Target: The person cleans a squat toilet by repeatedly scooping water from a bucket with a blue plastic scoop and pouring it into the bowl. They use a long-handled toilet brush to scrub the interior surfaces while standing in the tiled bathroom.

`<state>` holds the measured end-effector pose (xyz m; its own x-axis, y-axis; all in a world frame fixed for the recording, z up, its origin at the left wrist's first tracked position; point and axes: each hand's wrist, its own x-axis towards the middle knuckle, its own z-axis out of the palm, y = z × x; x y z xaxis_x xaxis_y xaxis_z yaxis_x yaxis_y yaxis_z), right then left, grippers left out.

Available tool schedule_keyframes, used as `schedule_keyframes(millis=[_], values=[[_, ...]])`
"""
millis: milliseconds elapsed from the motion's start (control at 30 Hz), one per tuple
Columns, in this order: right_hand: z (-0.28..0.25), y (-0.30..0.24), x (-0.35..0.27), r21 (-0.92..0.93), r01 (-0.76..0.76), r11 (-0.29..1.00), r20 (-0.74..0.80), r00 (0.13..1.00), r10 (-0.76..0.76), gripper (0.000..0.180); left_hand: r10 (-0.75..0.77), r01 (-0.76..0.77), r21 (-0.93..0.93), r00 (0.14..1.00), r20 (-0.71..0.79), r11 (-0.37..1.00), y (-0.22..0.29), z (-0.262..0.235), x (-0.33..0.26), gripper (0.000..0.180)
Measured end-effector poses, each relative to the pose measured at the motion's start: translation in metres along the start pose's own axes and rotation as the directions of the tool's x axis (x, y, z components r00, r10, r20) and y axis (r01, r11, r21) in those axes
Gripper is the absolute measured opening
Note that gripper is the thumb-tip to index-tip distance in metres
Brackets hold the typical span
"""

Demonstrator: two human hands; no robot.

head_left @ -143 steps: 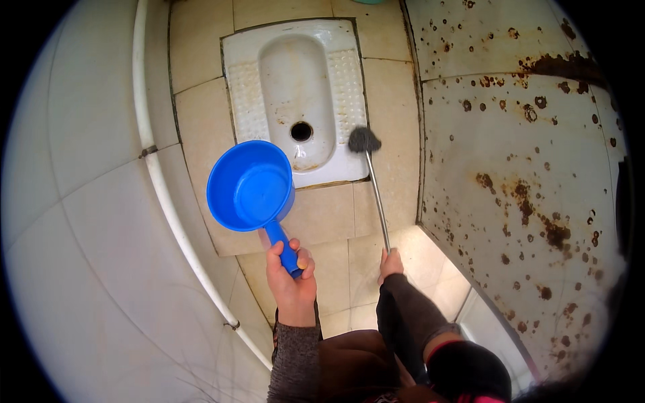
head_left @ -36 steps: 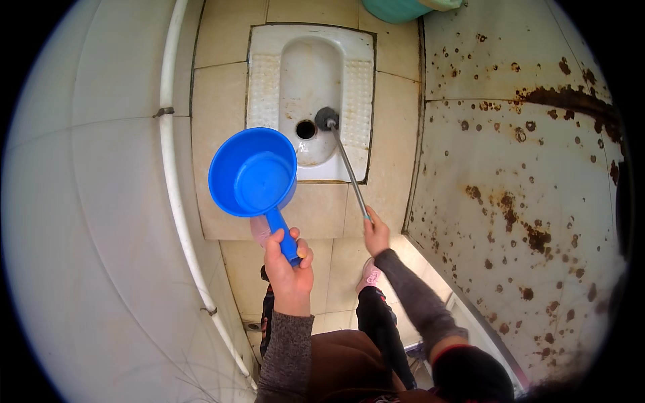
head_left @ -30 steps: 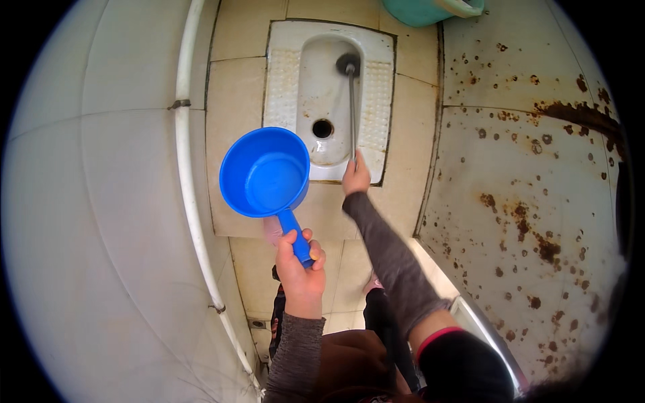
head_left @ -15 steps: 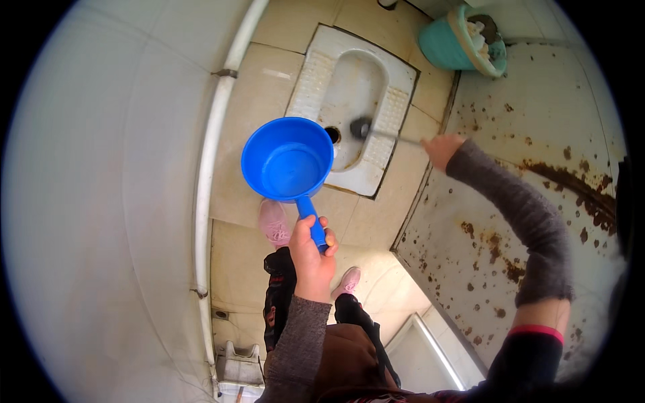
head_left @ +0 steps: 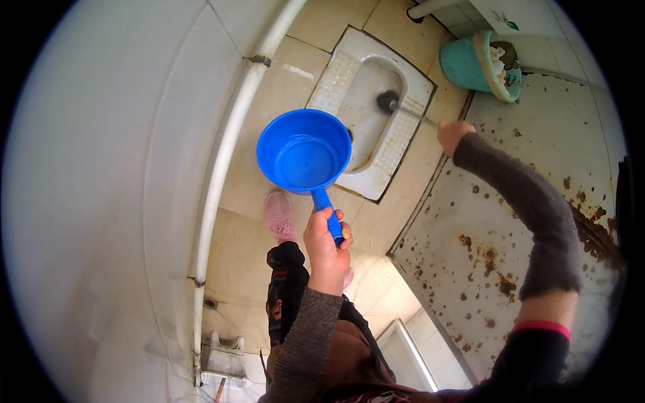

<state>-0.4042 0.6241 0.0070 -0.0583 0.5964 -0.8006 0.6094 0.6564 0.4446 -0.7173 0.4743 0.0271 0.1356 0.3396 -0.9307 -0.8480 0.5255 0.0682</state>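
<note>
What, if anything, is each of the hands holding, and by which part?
The left hand holds a blue dipper by its handle; the right hand holds a dark-headed brush by its thin rod.

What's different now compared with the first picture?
The brush has gone from the squat toilet's right outer edge into its basin, and the right hand has swung forward and out to the right. The view has turned, bringing the teal bucket into fuller sight. Nothing was newly grasped or released: the left hand still holds the blue dipper, the right hand the brush.
</note>
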Motion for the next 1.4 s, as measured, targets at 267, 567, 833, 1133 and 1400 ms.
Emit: schedule_keyframes(millis=[267,567,833,1133,1400], values=[[-0.052,0.02,0.026,-0.105,-0.05,0.993,0.123,0.99,0.063,0.013,-0.006,0.006,-0.005,1.0,0.001,1.0,-0.003,0.0,-0.004,0.016],[-0.029,-0.041,-0.016,-0.072,0.183,0.981,0.262,0.952,-0.158,0.024,0.029,-0.03,-0.026,0.999,-0.029,0.999,0.0,0.004,-0.003,0.016],[-0.057,0.018,0.023,-0.079,0.044,0.996,0.245,0.969,-0.024,0.018,0.135,-0.135,0.006,0.987,-0.087,0.991,0.004,0.012,-0.007,0.014],[0.063,-0.059,-0.012,0.486,-0.181,0.855,0.072,0.983,0.167,0.035,0.166,-0.167,-0.008,0.984,-0.067,0.986,0.005,0.007,-0.009,0.013],[0.095,-0.232,-0.019,0.905,-0.152,0.397,0.018,0.946,0.323,0.055,0.128,-0.122,0.153,0.991,-0.031,0.981,-0.02,0.006,-0.002,0.017]])
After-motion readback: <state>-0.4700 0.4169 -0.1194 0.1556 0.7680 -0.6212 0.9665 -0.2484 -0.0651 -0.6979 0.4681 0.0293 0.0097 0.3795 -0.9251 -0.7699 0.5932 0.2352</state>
